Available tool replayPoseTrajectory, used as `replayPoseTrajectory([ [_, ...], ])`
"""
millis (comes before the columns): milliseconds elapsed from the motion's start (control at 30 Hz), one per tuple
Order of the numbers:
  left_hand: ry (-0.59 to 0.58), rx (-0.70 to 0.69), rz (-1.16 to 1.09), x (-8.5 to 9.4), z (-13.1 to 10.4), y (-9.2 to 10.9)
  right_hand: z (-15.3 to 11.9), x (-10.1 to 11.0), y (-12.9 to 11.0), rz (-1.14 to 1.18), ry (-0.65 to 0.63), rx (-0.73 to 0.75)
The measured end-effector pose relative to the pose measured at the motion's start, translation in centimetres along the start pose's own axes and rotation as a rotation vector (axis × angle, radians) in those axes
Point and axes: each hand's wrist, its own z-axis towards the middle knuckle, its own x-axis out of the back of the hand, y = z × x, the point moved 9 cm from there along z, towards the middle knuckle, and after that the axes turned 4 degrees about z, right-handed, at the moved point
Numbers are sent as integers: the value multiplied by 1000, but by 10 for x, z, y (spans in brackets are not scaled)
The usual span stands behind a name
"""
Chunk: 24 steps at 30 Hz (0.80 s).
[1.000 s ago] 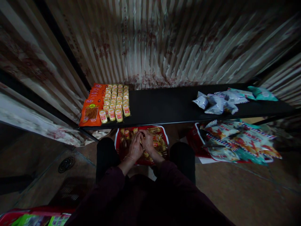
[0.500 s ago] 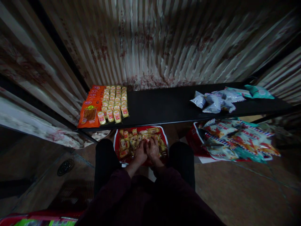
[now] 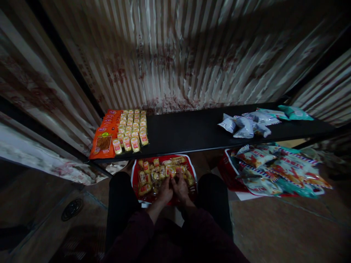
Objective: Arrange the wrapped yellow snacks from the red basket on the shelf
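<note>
My left hand [image 3: 165, 190] and my right hand [image 3: 180, 187] are close together over a red basket [image 3: 134, 182] with a white rim, between my knees. The fingers of both are closed at the tips on a small yellow wrapped snack pack [image 3: 171, 171] with a red label. Dim light blurs the fingertips, and part of the pack is hidden. Under and around the hands lie several more yellow snack packs [image 3: 144, 189] in clear wrap.
On the black shelf [image 3: 181, 133] stand rows of yellow packs [image 3: 135, 144], orange flat packets [image 3: 102, 144] and silvery bags [image 3: 244, 129]. A second red basket [image 3: 229, 175] with snack bags [image 3: 255, 156] is at right. Behind hangs a striped curtain [image 3: 175, 54].
The view has tilted slightly, so the shelf and baskets sit lower. My hands stay over the basket; the yellow pack at my fingertips shows more clearly.
</note>
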Motion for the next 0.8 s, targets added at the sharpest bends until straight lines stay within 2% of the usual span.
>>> replayPoseTrajectory([
  [133,23,39,-20,1,-3,-2,4,2,0,101,-17,-29],
  [400,99,22,-108,9,-16,7,3,2,0,217,-61,-80],
  [600,217,-67,-87,30,-20,20,1,-5,-2,430,-105,-156],
  [800,319,-34,-97,45,-14,17,-4,-8,-1,590,-86,-252],
])
